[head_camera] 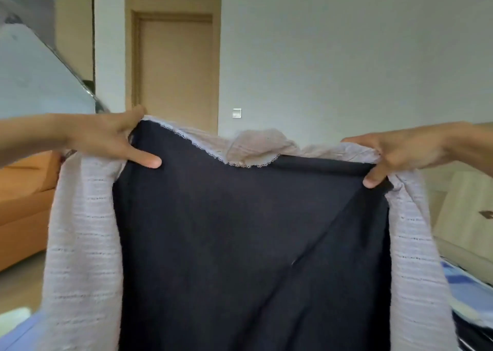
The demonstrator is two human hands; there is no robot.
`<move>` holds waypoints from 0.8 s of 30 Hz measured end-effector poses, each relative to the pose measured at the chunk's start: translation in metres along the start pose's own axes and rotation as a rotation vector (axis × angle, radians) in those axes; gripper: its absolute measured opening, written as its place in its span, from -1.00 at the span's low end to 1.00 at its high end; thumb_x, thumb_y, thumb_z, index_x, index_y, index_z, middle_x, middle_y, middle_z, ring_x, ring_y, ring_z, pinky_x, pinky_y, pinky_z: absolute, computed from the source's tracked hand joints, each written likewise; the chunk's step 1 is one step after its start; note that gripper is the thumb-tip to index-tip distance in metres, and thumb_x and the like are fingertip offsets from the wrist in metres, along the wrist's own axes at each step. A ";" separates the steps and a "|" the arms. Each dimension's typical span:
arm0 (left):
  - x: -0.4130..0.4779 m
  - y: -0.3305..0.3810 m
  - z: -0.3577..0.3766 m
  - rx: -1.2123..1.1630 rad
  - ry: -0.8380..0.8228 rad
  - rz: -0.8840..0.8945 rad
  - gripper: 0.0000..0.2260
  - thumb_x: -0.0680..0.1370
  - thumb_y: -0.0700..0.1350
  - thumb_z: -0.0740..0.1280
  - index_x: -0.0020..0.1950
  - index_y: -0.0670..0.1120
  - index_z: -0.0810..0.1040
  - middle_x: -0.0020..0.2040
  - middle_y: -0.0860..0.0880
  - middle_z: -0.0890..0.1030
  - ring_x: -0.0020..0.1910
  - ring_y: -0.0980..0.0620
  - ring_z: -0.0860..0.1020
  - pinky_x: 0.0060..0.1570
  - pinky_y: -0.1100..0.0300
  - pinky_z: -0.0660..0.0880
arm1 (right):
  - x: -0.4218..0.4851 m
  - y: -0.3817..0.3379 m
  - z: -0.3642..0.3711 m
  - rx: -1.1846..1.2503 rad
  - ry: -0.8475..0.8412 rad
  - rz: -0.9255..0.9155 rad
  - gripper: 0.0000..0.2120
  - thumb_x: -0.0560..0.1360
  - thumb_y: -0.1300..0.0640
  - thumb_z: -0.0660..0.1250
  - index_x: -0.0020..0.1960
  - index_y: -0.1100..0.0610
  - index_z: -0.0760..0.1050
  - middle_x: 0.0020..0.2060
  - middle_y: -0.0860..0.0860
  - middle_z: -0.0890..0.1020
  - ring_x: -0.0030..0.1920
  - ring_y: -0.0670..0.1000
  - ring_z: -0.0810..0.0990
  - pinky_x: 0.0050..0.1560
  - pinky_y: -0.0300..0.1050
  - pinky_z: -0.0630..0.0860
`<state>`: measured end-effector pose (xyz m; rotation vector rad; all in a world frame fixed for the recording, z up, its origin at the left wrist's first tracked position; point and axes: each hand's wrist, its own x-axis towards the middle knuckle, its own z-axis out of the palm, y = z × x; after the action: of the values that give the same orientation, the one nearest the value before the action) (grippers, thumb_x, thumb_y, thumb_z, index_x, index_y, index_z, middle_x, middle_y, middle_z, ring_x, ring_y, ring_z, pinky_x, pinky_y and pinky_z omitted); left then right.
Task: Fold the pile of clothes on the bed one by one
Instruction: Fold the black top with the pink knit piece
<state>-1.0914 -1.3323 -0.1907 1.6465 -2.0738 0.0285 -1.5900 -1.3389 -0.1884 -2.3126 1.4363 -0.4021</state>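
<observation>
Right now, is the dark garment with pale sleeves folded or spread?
Spread: left hand and right hand hold the garment up by its shoulders, sleeves hanging at each side.

You count hands: 2, left hand (106,137) and right hand (405,153) | navy garment (240,244): 1 | lilac knit top (80,244): 1 | far wooden door (176,70): 1 | wall switch (236,112): 1 | orange sofa (24,204), left: 1
</observation>
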 end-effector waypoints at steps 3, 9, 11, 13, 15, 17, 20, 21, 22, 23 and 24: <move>-0.009 -0.048 0.078 -0.005 -0.219 0.019 -0.15 0.26 0.51 0.41 0.33 -0.02 0.38 0.04 0.07 0.64 0.13 0.15 0.57 0.16 -0.07 0.51 | 0.007 0.037 0.055 0.028 -0.405 0.085 -0.32 0.37 0.39 0.50 0.32 -0.14 0.40 0.19 -0.25 0.64 0.26 -0.15 0.58 0.16 -0.27 0.54; -0.019 -0.120 0.264 0.269 -0.706 0.002 -0.15 0.35 0.46 0.37 0.51 0.38 0.00 0.44 0.22 0.39 0.34 0.20 0.43 0.31 0.19 0.42 | 0.080 0.118 0.163 -0.150 -0.680 0.308 -0.38 0.48 0.30 0.46 0.42 -0.10 0.34 0.22 -0.26 0.50 0.22 -0.25 0.46 0.05 -0.51 0.44; 0.017 -0.105 0.288 0.351 -0.697 -0.068 -0.36 0.53 0.20 0.37 0.47 0.13 0.08 0.19 0.06 0.53 0.03 0.15 0.52 0.01 0.35 0.46 | 0.127 0.136 0.182 -0.194 -0.371 0.326 -0.53 0.48 0.34 0.43 0.32 0.06 0.42 0.18 -0.07 0.52 0.12 -0.10 0.48 -0.10 -0.48 0.45; 0.070 -0.085 0.292 0.432 -0.443 -0.119 -0.53 0.56 0.00 0.35 0.30 -0.01 0.12 0.12 -0.11 0.52 -0.02 -0.03 0.48 0.05 0.09 0.50 | 0.176 0.150 0.188 -0.318 0.080 0.285 -0.49 0.47 0.33 0.39 0.36 0.11 0.35 0.28 0.17 0.47 0.12 0.10 0.50 0.06 -0.17 0.48; 0.108 -0.066 0.294 0.601 -0.222 -0.121 -0.35 0.50 0.09 0.40 0.42 -0.06 0.10 0.38 -0.22 0.38 0.29 -0.20 0.38 0.29 -0.11 0.39 | 0.207 0.149 0.201 -0.441 0.278 0.295 -0.19 0.48 0.24 0.39 0.58 0.05 0.03 0.45 0.29 0.25 0.31 0.28 0.43 0.34 0.09 0.38; 0.118 -0.046 0.317 0.717 -0.214 -0.103 -0.17 0.47 0.25 0.37 0.55 -0.07 0.06 0.54 -0.21 0.16 0.50 -0.25 0.14 0.41 -0.21 0.18 | 0.218 0.142 0.228 -0.564 0.270 0.253 -0.03 0.50 0.09 0.42 0.62 0.02 -0.21 0.54 0.26 0.06 0.48 0.30 0.25 0.48 0.22 0.16; 0.077 -0.004 0.370 0.573 -0.385 0.147 -0.27 0.50 0.31 0.28 0.54 -0.03 0.18 0.53 -0.11 0.23 0.49 -0.19 0.19 0.43 -0.18 0.20 | 0.194 0.135 0.288 -0.440 0.005 0.071 -0.02 0.51 -0.04 0.42 0.63 0.02 -0.23 0.58 0.17 0.02 0.51 0.23 0.24 0.49 0.14 0.22; 0.052 0.005 0.387 0.457 -0.479 0.199 -0.31 0.52 0.30 0.28 0.53 -0.02 0.21 0.50 -0.08 0.27 0.46 -0.16 0.24 0.41 -0.16 0.25 | 0.175 0.135 0.309 -0.344 -0.102 0.062 -0.03 0.52 -0.05 0.41 0.63 0.01 -0.22 0.59 0.14 0.02 0.51 0.20 0.24 0.48 0.11 0.26; 0.022 0.009 0.402 0.344 -0.592 0.212 -0.33 0.53 0.29 0.29 0.52 -0.01 0.23 0.48 -0.07 0.30 0.43 -0.14 0.28 0.39 -0.13 0.30 | 0.152 0.137 0.329 -0.249 -0.212 0.072 -0.04 0.53 -0.06 0.41 0.63 0.00 -0.21 0.59 0.11 0.02 0.52 0.18 0.23 0.48 0.08 0.26; -0.008 0.009 0.417 0.257 -0.697 0.208 -0.33 0.53 0.28 0.31 0.52 -0.01 0.23 0.47 -0.05 0.31 0.42 -0.12 0.29 0.38 -0.09 0.33 | 0.128 0.141 0.349 -0.187 -0.306 0.080 -0.05 0.53 -0.09 0.41 0.63 -0.02 -0.20 0.59 0.08 0.04 0.53 0.15 0.23 0.48 0.05 0.27; -0.041 0.006 0.433 0.204 -0.779 0.192 -0.31 0.51 0.28 0.33 0.52 -0.01 0.22 0.46 -0.04 0.31 0.41 -0.11 0.30 0.37 -0.07 0.35 | 0.102 0.148 0.373 -0.152 -0.381 0.097 -0.04 0.52 -0.12 0.42 0.63 -0.05 -0.20 0.59 0.06 0.05 0.52 0.13 0.23 0.48 0.03 0.27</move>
<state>-1.2454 -1.4279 -0.5862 1.7415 -2.8805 -0.4120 -1.5003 -1.4262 -0.5828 -2.2644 1.4153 0.1751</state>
